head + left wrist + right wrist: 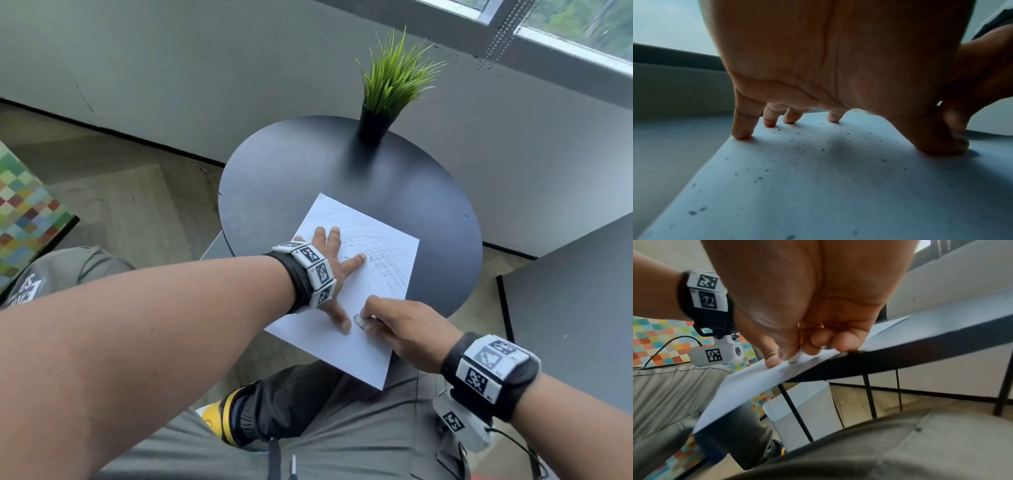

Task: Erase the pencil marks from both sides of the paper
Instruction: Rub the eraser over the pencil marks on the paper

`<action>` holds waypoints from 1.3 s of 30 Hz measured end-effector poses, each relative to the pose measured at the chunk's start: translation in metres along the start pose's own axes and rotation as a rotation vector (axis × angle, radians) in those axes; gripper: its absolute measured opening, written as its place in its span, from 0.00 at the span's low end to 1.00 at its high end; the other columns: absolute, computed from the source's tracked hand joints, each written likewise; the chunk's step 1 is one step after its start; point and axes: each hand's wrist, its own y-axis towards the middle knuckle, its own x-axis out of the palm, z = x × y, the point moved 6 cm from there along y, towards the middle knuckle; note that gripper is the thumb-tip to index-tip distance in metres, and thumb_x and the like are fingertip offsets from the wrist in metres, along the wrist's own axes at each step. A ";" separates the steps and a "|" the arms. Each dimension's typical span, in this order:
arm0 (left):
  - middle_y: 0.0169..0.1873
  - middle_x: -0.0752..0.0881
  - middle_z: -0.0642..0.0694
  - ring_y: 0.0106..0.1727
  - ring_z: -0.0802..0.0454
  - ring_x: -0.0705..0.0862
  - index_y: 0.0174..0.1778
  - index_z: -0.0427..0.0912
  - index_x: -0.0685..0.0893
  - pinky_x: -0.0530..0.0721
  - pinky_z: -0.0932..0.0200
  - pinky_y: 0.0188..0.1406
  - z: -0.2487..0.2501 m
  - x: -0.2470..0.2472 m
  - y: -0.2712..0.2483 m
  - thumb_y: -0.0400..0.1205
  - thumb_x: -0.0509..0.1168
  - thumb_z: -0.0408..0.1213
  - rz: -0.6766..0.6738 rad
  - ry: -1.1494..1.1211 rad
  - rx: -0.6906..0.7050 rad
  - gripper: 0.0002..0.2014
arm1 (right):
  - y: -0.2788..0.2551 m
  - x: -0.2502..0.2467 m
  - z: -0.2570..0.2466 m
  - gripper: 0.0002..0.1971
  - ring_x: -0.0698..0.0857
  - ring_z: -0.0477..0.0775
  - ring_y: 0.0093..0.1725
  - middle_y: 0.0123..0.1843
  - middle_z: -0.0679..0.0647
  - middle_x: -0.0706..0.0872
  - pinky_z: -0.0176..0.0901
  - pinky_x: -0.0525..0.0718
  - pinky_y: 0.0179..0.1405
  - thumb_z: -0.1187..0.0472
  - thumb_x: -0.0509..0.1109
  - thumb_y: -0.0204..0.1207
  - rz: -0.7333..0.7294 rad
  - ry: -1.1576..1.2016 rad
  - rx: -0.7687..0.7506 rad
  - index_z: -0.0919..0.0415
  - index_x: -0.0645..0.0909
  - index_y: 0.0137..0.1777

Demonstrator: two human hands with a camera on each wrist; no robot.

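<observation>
1. Left hand [325,270] – fingers spread, pressing the paper [346,346] flat on the table [291,192].
2. Right hand [400,329] pinches the eraser [359,321] beside the left thumb.
3. Marks [380,253] remain beyond the left fingertips – this side looks roughly half done, the other side unseen.

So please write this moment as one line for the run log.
left hand: presses paper flat | right hand: pinches eraser, rubbing near edge | pencil marks: remain on far half | crumbs on sheet
</observation>
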 end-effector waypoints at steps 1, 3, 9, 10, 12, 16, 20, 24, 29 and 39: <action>0.83 0.33 0.32 0.83 0.25 0.38 0.83 0.66 0.35 0.57 0.21 0.75 0.000 -0.001 0.001 0.52 0.66 0.84 0.003 -0.002 0.003 0.69 | 0.002 -0.003 0.005 0.06 0.82 0.53 0.46 0.46 0.43 0.85 0.51 0.82 0.48 0.49 0.63 0.83 0.015 -0.023 0.015 0.49 0.76 0.55; 0.83 0.32 0.33 0.83 0.25 0.38 0.83 0.67 0.35 0.57 0.20 0.74 0.001 -0.001 0.001 0.51 0.66 0.84 -0.001 -0.007 -0.001 0.69 | 0.008 -0.020 0.033 0.06 0.82 0.54 0.47 0.46 0.43 0.84 0.50 0.81 0.49 0.47 0.62 0.84 0.117 -0.006 0.188 0.47 0.75 0.55; 0.83 0.32 0.33 0.83 0.25 0.37 0.83 0.66 0.35 0.55 0.21 0.76 0.000 0.001 -0.002 0.53 0.66 0.84 -0.003 0.001 0.000 0.69 | -0.004 0.005 -0.005 0.13 0.79 0.51 0.44 0.44 0.45 0.83 0.52 0.81 0.45 0.43 0.55 0.81 -0.015 -0.026 -0.062 0.50 0.74 0.52; 0.83 0.32 0.33 0.83 0.25 0.37 0.84 0.66 0.35 0.55 0.21 0.76 0.000 0.000 -0.001 0.53 0.67 0.84 -0.001 0.001 0.003 0.69 | -0.005 0.007 -0.004 0.12 0.79 0.51 0.44 0.45 0.44 0.83 0.52 0.81 0.44 0.44 0.57 0.81 -0.040 -0.043 -0.065 0.50 0.75 0.52; 0.83 0.32 0.33 0.83 0.25 0.36 0.83 0.66 0.34 0.55 0.20 0.75 0.000 -0.001 0.001 0.53 0.67 0.84 -0.010 -0.010 0.005 0.69 | 0.003 -0.007 0.019 0.10 0.81 0.54 0.45 0.46 0.46 0.84 0.52 0.81 0.45 0.45 0.60 0.83 0.058 -0.078 0.072 0.50 0.74 0.53; 0.83 0.31 0.34 0.83 0.25 0.36 0.83 0.67 0.34 0.55 0.20 0.75 -0.001 0.001 0.000 0.52 0.66 0.84 -0.026 -0.012 -0.005 0.70 | 0.004 -0.024 0.039 0.09 0.81 0.57 0.45 0.44 0.47 0.84 0.51 0.80 0.45 0.46 0.61 0.84 0.157 -0.023 0.238 0.50 0.72 0.51; 0.83 0.31 0.33 0.83 0.25 0.36 0.83 0.66 0.34 0.54 0.21 0.76 -0.001 0.001 -0.001 0.53 0.66 0.84 -0.016 -0.002 0.001 0.69 | -0.006 0.005 -0.013 0.07 0.80 0.54 0.46 0.47 0.46 0.84 0.52 0.80 0.47 0.50 0.61 0.84 -0.072 -0.029 0.003 0.52 0.73 0.53; 0.84 0.33 0.33 0.83 0.25 0.38 0.83 0.65 0.34 0.56 0.21 0.75 -0.001 0.000 -0.001 0.52 0.64 0.85 -0.011 0.016 0.008 0.69 | 0.013 -0.018 0.015 0.10 0.83 0.59 0.47 0.48 0.48 0.86 0.53 0.82 0.48 0.44 0.59 0.85 0.075 -0.088 0.181 0.49 0.73 0.54; 0.85 0.42 0.36 0.83 0.29 0.46 0.87 0.56 0.40 0.60 0.26 0.76 0.005 -0.002 -0.002 0.56 0.65 0.84 0.051 0.084 0.084 0.69 | 0.023 -0.022 0.017 0.09 0.81 0.62 0.45 0.44 0.51 0.84 0.55 0.82 0.47 0.47 0.59 0.85 0.117 -0.078 0.239 0.52 0.70 0.52; 0.85 0.34 0.36 0.84 0.27 0.38 0.86 0.56 0.37 0.60 0.21 0.74 0.010 0.001 0.001 0.54 0.64 0.85 0.001 -0.001 0.022 0.71 | 0.011 -0.022 0.040 0.09 0.81 0.53 0.42 0.39 0.44 0.82 0.53 0.82 0.47 0.41 0.61 0.83 0.128 0.072 0.250 0.44 0.71 0.52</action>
